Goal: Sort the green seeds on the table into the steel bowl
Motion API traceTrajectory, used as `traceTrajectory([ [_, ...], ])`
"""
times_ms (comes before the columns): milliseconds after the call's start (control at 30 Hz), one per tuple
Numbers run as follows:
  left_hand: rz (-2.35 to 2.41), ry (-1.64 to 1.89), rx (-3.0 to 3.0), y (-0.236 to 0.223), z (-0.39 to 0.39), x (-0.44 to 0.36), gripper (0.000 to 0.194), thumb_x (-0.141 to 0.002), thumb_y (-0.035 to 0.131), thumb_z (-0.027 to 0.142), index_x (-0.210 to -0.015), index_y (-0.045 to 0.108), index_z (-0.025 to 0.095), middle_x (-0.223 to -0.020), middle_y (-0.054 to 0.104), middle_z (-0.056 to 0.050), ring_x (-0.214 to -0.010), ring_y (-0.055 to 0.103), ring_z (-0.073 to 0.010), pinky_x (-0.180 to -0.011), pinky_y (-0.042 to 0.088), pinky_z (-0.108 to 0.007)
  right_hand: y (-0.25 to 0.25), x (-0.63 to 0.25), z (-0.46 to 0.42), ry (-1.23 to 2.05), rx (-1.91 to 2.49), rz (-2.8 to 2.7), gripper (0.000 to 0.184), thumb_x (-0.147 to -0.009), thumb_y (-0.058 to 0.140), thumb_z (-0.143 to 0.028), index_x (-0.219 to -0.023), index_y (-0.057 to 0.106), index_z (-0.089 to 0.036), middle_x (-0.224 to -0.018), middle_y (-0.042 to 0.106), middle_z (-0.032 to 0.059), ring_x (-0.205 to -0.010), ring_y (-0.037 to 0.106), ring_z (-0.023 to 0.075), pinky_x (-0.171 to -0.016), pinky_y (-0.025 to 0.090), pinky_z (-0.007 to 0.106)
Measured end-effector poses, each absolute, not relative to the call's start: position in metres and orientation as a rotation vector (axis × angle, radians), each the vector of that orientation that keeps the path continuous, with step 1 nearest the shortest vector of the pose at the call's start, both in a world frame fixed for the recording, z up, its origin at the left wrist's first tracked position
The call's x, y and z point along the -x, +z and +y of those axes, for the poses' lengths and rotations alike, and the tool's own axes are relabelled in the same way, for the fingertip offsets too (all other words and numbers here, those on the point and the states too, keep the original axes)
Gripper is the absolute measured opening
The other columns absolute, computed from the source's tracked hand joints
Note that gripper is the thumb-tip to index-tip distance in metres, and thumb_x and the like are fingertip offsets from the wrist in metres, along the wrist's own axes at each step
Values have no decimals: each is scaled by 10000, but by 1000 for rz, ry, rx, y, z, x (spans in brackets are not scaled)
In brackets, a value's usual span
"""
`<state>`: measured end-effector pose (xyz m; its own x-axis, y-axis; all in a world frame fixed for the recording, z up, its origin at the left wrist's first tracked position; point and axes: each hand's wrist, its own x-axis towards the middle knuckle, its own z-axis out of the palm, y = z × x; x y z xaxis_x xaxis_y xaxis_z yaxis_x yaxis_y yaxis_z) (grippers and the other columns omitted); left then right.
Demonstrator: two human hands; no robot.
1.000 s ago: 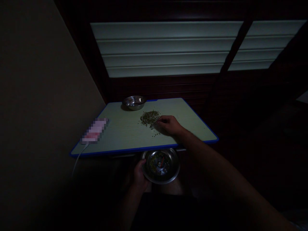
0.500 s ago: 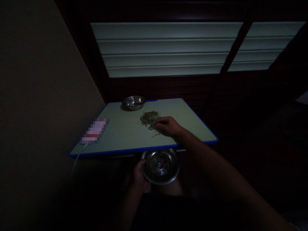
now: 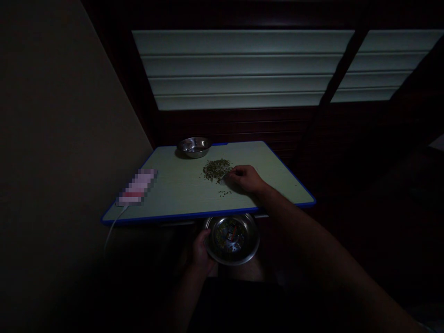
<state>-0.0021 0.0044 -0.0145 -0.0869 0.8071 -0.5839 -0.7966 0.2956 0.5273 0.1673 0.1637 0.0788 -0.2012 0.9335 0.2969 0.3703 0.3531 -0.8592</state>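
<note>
A small pale green table (image 3: pixel 173 194) with a blue rim stands in front of me in a dim room. A heap of small dark green grains (image 3: pixel 215 169) lies on it. My right hand (image 3: pixel 244 179) rests on the table at the heap's right edge, fingers curled and pinched at a few loose grains (image 3: pixel 225 191). Below the table's front edge my left hand (image 3: pixel 200 251) grips the rim of a steel bowl (image 3: pixel 232 237) holding a few grains. What the right fingertips hold is too small to see.
A second steel bowl (image 3: pixel 194 146) stands at the table's far edge. A blurred pink-and-white flat object (image 3: pixel 136 186) with a white cable (image 3: pixel 111 231) lies at the table's left. A wall runs along the left; a window with slats is behind.
My right hand has shifted slightly, its fingers working at the heap's edge. The left hand and the bowl have stayed where they were.
</note>
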Motion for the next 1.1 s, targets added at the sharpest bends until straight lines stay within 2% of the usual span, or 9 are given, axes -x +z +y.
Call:
traceTrajectory([
  [333, 993, 1341, 5, -12, 3, 1, 113, -686, 643, 213, -692, 716, 127, -648, 730, -83, -627, 675, -208, -607, 545, -304, 79, -166, 164, 681, 1224, -1824, 144, -779, 639, -242, -793, 750, -152, -750, 731, 41, -686, 636, 148, -696, 487, 268],
  [633, 979, 1350, -29, -16, 4, 1, 160, -672, 663, 225, -781, 730, 130, -738, 760, -91, -711, 700, -242, -667, 558, -341, 78, -164, 162, 557, 1107, -1874, 180, -834, 606, -252, -891, 754, -166, -862, 756, 47, -795, 661, 158, -789, 504, 287],
  [867, 964, 1348, -39, -18, 4, 1, 159, -670, 668, 232, -785, 728, 140, -728, 753, -79, -724, 703, -255, -692, 562, -362, 75, -164, 165, 420, 1026, -2011, 227, -805, 611, -162, -976, 754, -209, -982, 752, 55, -926, 665, 188, -874, 492, 325],
  [1100, 997, 1352, -31, -18, 4, 2, 102, -659, 670, 229, -718, 714, 159, -673, 735, -64, -661, 681, -231, -648, 551, -342, 79, -165, 164, 367, 1024, -2093, 209, -805, 633, -148, -938, 774, -224, -960, 753, 60, -915, 656, 190, -884, 478, 336],
])
